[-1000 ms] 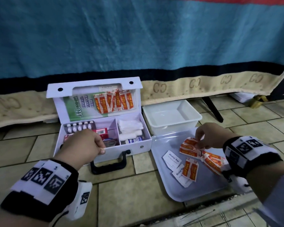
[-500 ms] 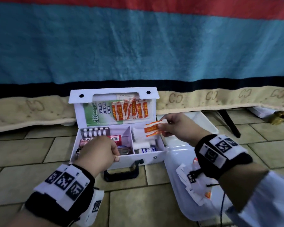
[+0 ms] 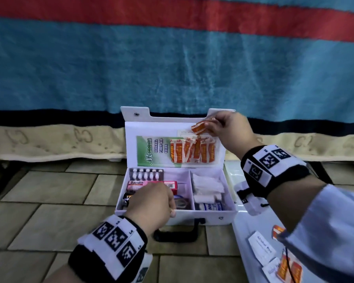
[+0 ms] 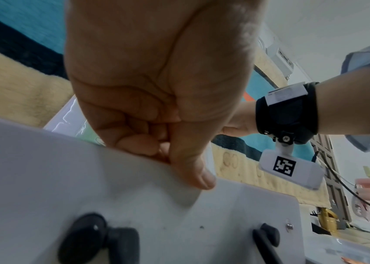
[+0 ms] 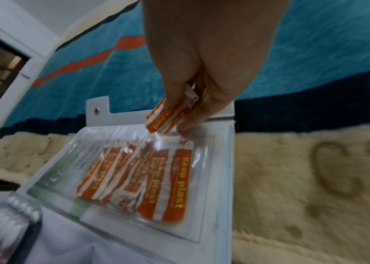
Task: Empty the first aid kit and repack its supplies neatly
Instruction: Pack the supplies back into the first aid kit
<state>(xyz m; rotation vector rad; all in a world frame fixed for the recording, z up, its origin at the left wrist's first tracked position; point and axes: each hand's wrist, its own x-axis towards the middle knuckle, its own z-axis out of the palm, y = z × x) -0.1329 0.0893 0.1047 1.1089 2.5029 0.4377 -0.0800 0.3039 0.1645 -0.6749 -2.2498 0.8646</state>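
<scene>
A white first aid kit (image 3: 204,217) stands open on the tiled floor, its lid upright. My left hand (image 3: 151,203) grips the kit's front wall (image 4: 134,205), fingers curled over the rim and thumb on the outside. My right hand (image 3: 223,127) pinches a small bunch of orange plaster strips (image 3: 199,127) (image 5: 165,117) at the top of the lid's clear pocket (image 5: 147,178), which holds several more orange plasters (image 3: 192,151). Inside the kit lie a pill blister (image 3: 146,174), a pink Bacidin box (image 3: 135,183), white gauze (image 3: 207,183) and a small bottle (image 3: 209,206).
A white tray (image 3: 241,237) sits right of the kit with alcohol pad sachets (image 3: 262,247) and more orange plasters (image 3: 288,268) on it. A blue and red blanket (image 3: 172,68) hangs behind the kit. The kit's black handle (image 3: 176,234) lies on the tiles in front.
My right hand picked plaster strips off the tray and carried them up and left to the top of the lid's pocket. The left hand kept its grip on the kit's front.
</scene>
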